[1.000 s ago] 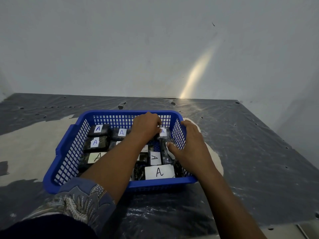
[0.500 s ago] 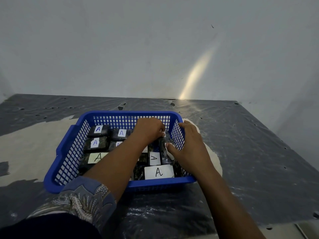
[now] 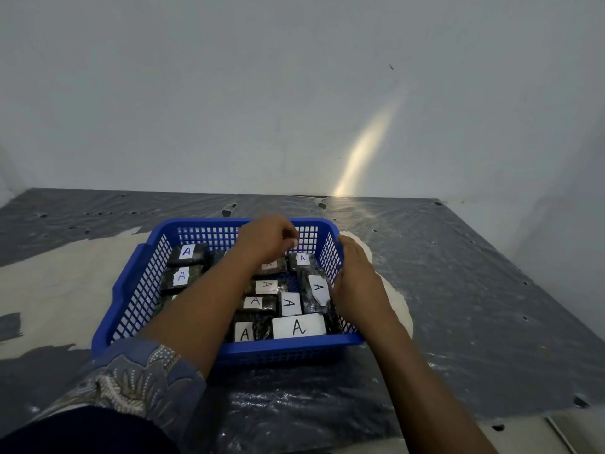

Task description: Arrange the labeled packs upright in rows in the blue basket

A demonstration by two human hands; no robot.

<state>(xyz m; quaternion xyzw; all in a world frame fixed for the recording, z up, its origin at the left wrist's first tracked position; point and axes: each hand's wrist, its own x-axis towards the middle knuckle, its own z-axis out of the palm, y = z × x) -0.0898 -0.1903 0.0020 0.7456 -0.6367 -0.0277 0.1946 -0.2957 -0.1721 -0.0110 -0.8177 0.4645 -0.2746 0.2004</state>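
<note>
One head-worn camera looks down and forward toward 12 o'clock, close above the basket [image 3: 281, 344], wall [image 3: 294, 93] beyond.

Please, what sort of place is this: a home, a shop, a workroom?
Probably a bare workroom or packing corner, though I cannot be sure: plain white walls, a table under a torn black plastic sheet, and a blue basket of packs all labelled A.
</note>
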